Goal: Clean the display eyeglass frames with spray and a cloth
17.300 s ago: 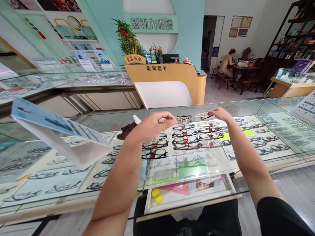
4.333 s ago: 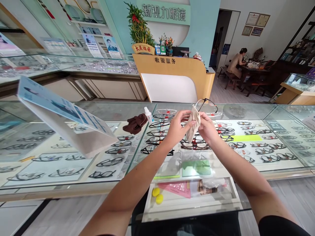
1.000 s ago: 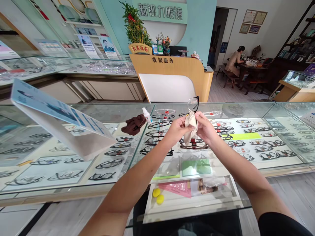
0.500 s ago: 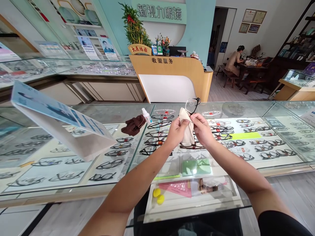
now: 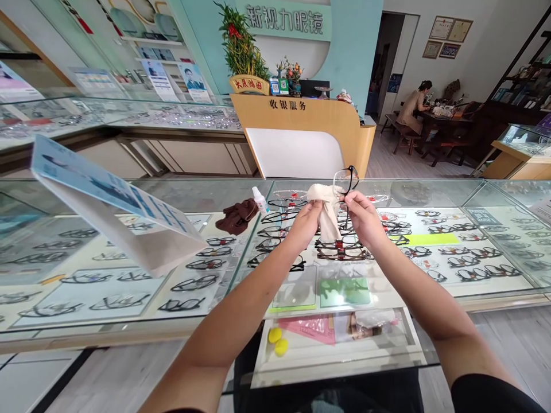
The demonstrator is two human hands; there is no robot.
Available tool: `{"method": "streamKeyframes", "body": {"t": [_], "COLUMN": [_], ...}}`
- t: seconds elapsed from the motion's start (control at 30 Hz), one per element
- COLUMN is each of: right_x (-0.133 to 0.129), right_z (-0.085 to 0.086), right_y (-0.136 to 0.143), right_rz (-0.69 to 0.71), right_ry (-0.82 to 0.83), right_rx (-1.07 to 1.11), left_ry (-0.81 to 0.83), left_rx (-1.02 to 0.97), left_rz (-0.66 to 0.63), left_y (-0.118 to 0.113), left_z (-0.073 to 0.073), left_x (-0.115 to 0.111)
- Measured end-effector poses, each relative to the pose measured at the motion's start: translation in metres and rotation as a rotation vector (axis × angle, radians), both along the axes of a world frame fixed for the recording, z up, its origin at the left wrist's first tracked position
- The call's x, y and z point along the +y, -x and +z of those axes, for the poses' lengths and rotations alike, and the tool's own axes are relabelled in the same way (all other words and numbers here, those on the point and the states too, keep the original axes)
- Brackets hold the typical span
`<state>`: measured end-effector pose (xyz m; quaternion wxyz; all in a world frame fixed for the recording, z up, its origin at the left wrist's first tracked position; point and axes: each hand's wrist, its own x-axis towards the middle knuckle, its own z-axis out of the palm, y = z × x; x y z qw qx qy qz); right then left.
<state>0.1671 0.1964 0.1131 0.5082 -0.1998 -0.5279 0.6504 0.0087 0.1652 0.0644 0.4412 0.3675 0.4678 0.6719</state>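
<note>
Above the glass counter, my left hand [image 5: 306,222] is closed on a cream cleaning cloth [image 5: 329,221] that hangs down from the fingers. My right hand [image 5: 365,215] pinches a pair of eyeglasses [image 5: 353,179] with a dark frame, one lens raised. The cloth's top edge lies right beside the glasses; whether it touches the lens I cannot tell. To the left on the glass stand a small white spray bottle [image 5: 260,201] and a crumpled brown cloth [image 5: 236,217].
Rows of spectacle frames [image 5: 342,250] lie under the glass top [image 5: 413,192]. A folded display card [image 5: 116,201] stands at the left. An open drawer [image 5: 340,358] is in front. Beyond are a wooden cashier desk [image 5: 301,117] and a seated person [image 5: 413,108].
My right hand has moved slightly right with the eyeglasses, apart from my left hand. The cloth is now spread wider at its top. The view has shifted a little.
</note>
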Motion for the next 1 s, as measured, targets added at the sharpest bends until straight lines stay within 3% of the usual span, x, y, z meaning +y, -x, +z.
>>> {"method": "streamKeyframes", "body": {"t": [0.37, 0.47, 0.73, 1.0], "right_x": [0.007, 0.005, 0.008, 0.005], "right_z": [-0.003, -0.003, -0.008, -0.01], "right_y": [-0.006, -0.006, -0.004, -0.003], "right_rz": [0.175, 0.209, 0.235, 0.272], "right_ry": [-0.193, -0.224, -0.09, -0.043], "right_rx": [-0.292, -0.322, -0.238, -0.239], "left_ry": [-0.023, -0.048, -0.127, -0.082], "left_rx": [-0.098, -0.057, 0.011, 0.076], "left_rz": [0.061, 0.021, -0.175, -0.121], "left_y": [0.013, 0.014, 0.024, 0.015], "left_z": [0.014, 0.016, 0.031, 0.049], "left_x": [0.003, 0.0, -0.004, -0.014]}}
